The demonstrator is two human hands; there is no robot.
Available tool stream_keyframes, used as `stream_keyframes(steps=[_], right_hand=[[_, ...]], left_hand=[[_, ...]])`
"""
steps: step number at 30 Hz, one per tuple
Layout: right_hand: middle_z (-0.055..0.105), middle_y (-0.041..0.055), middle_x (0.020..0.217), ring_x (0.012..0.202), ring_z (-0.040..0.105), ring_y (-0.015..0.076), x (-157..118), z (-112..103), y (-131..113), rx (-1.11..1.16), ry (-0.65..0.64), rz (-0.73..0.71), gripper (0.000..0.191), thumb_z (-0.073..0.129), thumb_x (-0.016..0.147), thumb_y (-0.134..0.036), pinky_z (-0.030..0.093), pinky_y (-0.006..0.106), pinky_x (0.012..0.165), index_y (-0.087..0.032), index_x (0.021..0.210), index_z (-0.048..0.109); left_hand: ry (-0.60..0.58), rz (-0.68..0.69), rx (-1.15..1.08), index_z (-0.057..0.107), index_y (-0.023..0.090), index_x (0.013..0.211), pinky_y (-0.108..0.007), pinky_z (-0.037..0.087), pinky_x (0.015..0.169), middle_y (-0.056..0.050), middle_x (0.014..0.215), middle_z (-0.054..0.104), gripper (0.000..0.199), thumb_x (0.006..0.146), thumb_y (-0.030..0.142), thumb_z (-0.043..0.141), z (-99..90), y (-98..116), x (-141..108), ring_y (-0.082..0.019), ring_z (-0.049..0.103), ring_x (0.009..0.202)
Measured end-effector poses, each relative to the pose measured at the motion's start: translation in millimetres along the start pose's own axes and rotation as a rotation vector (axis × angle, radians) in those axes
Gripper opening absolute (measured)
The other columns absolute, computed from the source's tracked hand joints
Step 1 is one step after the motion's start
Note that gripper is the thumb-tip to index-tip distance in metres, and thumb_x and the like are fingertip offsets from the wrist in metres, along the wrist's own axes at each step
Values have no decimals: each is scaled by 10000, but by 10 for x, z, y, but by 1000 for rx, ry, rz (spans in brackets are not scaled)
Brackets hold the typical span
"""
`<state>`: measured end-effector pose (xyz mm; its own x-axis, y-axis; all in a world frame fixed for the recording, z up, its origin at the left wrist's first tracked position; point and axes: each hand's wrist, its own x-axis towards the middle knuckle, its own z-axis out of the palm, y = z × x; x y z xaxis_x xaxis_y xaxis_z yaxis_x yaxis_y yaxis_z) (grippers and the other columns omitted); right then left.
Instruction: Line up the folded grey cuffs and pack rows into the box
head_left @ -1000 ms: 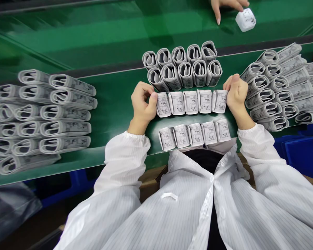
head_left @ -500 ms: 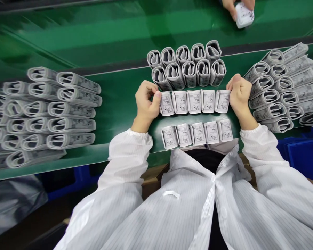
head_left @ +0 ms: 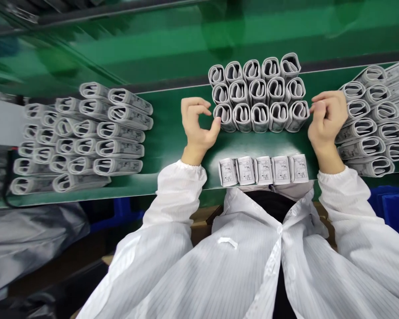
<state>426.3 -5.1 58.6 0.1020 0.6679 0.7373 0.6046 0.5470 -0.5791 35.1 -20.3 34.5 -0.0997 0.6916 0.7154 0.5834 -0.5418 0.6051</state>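
The left hand [head_left: 199, 126], at the center of the frame, curls its thumb and forefinger into an open C, a gap between their tips. The thumb tip is at the left end of the lowest row in the coiled block [head_left: 260, 116]; whether it touches is hard to tell.

From the left, a stack of folded bundles [head_left: 119, 153] lies on the green table [head_left: 168, 133], coiled ends facing left, printed sides stretching rightward. Right of the left hand, the coiled block has three rows of five, coil ends facing the camera; its rows run left to right, between the hands. Below it, nearer the white coat [head_left: 246, 261], is a separate printed row [head_left: 264, 170] of five, parallel to it, printed faces toward the camera.

The right hand [head_left: 327, 119] is bent beside the block's right end, fingers curled in; I cannot tell whether its fingertips pinch anything. At the right edge are more coiled bundles [head_left: 369, 148].
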Motion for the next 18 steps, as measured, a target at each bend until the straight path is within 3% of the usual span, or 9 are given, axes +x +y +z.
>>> stream_keyframes(steps=[2,4,7,11,15,18], right_hand=[[780,131,1021,1047,762,315,-72,-163,-91,8,20,-39,516,521,1178,-683,615,575,994,-288,866,637],[767,110,951,953,754,310,-197,-353,-165,77,-76,14,448,596,1153,-636,610,555,919,-294,869,656],[743,72,834,753,699,265,-378,-577,-221,252,-386,167,424,625,1141,-596,562,475,718,-295,847,681],[729,38,779,658,641,217,-429,-621,-197,317,-774,95,452,797,1023,-593,473,403,612,-279,735,647],[671,9,660,576,596,185,-394,-532,-162,315,-771,96,566,862,994,-542,424,382,573,-262,619,543],[673,11,641,550,596,187,-408,-506,-161,307,-662,137,539,833,1027,-504,400,390,548,-264,625,566]], left_hand=[[-1,7,-7,586,299,949,-554,626,954,-51,944,608,564,1012,853,664,-126,103,-118,-282,706,943],[-103,-35,-68,598,298,929,-493,604,812,-28,838,609,532,1061,813,607,-284,226,-315,-250,679,795],[-349,-120,-170,672,292,990,-456,597,755,-54,861,711,601,1021,889,615,-524,408,-616,-258,717,799],[-620,-172,-160,713,268,940,-454,612,814,-91,964,804,714,781,944,878,-671,569,-731,-278,749,885],[-663,-241,-180,665,255,836,-443,583,826,-84,940,797,711,778,925,898,-594,609,-650,-262,726,866],[-577,-291,-197,642,250,848,-443,592,855,-77,948,786,687,783,864,943,-489,624,-656,-273,759,927]])
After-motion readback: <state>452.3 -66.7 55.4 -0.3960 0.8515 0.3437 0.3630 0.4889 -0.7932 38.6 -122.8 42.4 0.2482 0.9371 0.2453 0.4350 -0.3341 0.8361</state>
